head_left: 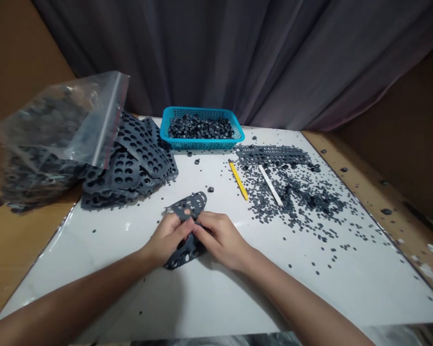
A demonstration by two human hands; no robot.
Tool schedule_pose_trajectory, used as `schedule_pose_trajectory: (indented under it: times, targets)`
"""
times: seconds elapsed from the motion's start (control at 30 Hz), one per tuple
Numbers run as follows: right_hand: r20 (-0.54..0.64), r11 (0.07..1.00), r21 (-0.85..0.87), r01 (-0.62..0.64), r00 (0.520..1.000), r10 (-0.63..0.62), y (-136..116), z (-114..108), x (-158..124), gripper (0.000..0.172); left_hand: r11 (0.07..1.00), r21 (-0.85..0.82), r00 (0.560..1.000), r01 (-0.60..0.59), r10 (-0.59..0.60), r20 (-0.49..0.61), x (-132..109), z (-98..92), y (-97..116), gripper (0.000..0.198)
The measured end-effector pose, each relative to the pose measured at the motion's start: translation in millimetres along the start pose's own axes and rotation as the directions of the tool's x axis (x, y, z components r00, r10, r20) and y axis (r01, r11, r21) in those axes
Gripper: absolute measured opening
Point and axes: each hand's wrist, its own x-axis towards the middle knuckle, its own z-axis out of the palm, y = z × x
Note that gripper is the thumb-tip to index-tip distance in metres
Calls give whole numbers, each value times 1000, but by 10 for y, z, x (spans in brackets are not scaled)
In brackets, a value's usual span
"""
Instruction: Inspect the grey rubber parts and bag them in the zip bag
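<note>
White bench (pixel 216 307), curtain (pixel 209 53) behind. L hand (pixel 168 235) & R hand (pixel 220 235), grip pinched closed on dark perf. sheet (pixel 185 250), approx. mid-bench. Step: prob. thumbing at its holes; next needs steady pressure.

Light is dim; curtain (pixel 202 53) sits in shade. Glare spots white tabletop (pixel 108 235); plastic bag (pixel 110 115) shines. Soft shadow falls nearside; frame edges stretch.

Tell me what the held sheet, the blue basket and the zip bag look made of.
The held sheet: probably matte dark rubber, as it bends in a soft curve; flexible plastic is possible.
The blue basket: likely moulded plastic, slightly glossy, with evenly coloured rim and lattice walls.
The zip bag: apparently thin, shiny clear plastic film, transparent and wrinkled.
</note>
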Motion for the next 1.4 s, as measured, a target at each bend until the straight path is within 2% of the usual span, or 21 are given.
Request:
schedule_pose_trajectory:
  times: [0.1, 0.17, 0.2, 0.23, 0.3, 0.37, 0.43, 0.5, 0.57, 0.63, 0.7, 0.73, 0.77, 0.83, 0.93, 1.03, 1.1, 1.23, 1.3, 1.33, 1.4]
  targets:
    - [50, 986, 162, -42, 998, 34, 68, -28, -5, 29, 972, 219, 988, -83, 52, 143, 26, -57, 68, 34]
    - [104, 949, 294, -116, 991, 89, 134, -28, -5, 33, 945, 318, 974, -81, 7, 226, 52, -101, 99, 31]
    - [139, 916, 369, -158, 984, 113, 168, -20, -1, 35, 951, 304, 958, -61, -30, 284, 65, -119, 107, 32]
    - [184, 867, 457, -198, 975, 126, 199, -9, 5, 36, 969, 244, 935, -21, -68, 349, 75, -135, 110, 32]
    - [301, 698, 659, -281, 949, 98, 243, 14, 26, 35, 988, 32, 886, 149, -148, 439, 81, -160, 107, 30]
    - [379, 512, 788, -341, 925, 32, 258, 8, 49, 36, 936, -152, 863, 318, -219, 455, 67, -187, 101, 30]
    - [324, 385, 872, -302, 946, 8, 251, -47, 67, 40, 888, -259, 877, 381, -259, 404, 45, -220, 106, 33]
    - [150, 324, 933, -156, 988, 43, 230, -137, 71, 43, 870, -316, 906, 377, -276, 321, 36, -247, 122, 34]
    - [14, 350, 936, -38, 997, 70, 197, -221, 58, 41, 856, -364, 930, 366, -325, 171, 53, -249, 143, 34]
    - [-3, 554, 832, -29, 998, 56, 145, -266, 29, 37, 873, -353, 937, 336, -349, 27, 88, -219, 159, 37]
    - [-33, 816, 578, -14, 999, 41, 74, -266, -9, 33, 921, -276, 951, 275, -303, -64, 116, -171, 171, 41]
    - [-71, 908, 419, 11, 997, 21, 34, -252, -27, 30, 944, -226, 960, 239, -265, -90, 119, -146, 177, 43]
    - [-110, 963, 269, 36, 994, -7, -6, -231, -44, 27, 964, -172, 969, 200, -221, -112, 114, -123, 185, 44]
    - [-137, 996, 46, 71, 989, -64, -75, -174, -65, 22, 993, -51, 981, 109, -116, -156, 80, -82, 202, 44]
    - [-85, 993, -94, 65, 994, -73, -138, -82, -65, 20, 987, 158, 992, -25, 44, -115, 7, -28, 219, 45]
    - [-45, 994, -100, 39, 998, -44, -161, -47, -49, 22, 967, 242, 994, -77, 93, -56, -35, 5, 204, 43]
    - [-18, 999, -39, 21, 1000, -21, -158, -69, -41, 22, 979, 192, 997, -68, 74, -23, -41, 7, 185, 43]
    - [-2, 979, 197, -52, 999, 53, -92, -133, -35, 29, 977, 203, 982, -62, 24, 185, -40, -23, 186, 40]
    - [72, 885, 448, -128, 992, 107, -37, -124, -34, 32, 988, 153, 969, 23, -59, 240, -46, -37, 212, 40]
    - [136, 783, 596, -177, 984, 118, -12, -104, -33, 33, 993, 74, 961, 88, -104, 258, -49, -43, 228, 40]
    - [248, 497, 828, -261, 964, 93, 23, -43, -28, 34, 972, -116, 931, 205, -157, 329, -57, -56, 256, 39]
